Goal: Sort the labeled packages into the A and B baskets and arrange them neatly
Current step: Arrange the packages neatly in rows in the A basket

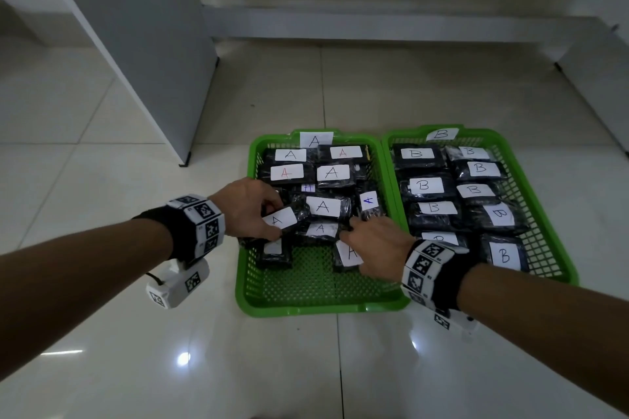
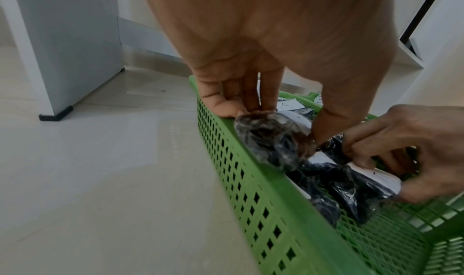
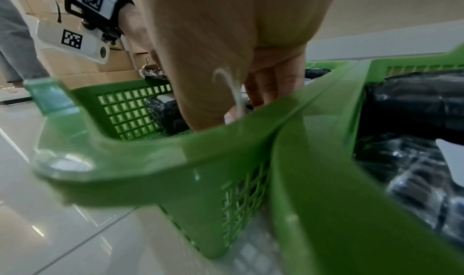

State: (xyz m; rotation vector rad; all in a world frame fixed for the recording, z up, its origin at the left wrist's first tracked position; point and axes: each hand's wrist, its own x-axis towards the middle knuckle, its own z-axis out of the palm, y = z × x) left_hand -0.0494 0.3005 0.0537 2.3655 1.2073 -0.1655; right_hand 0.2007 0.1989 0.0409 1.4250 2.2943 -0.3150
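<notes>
Packages [image 1: 328,173] of dark plastic wrap with white paper labels lie in two green baskets on the tiled floor [image 1: 136,350]. Those marked A fill the far and middle part of the A basket [image 1: 316,303], the left one, and its near part shows bare mesh. Those marked B lie in two rows in the B basket [image 1: 544,248], which stands just beside it on the right, rim against rim.

One A package [image 1: 284,219] is at the left wall of the A basket, and the left hand [image 1: 246,206] holds it with thumb and fingers curled on its two ends. The right hand [image 1: 377,248] reaches down among the packages at the near right of this basket, and its fingers pinch the A package with the white label [image 2: 376,177] lying there.

A grey cabinet [image 1: 136,44] stands on the floor, far to the left.
</notes>
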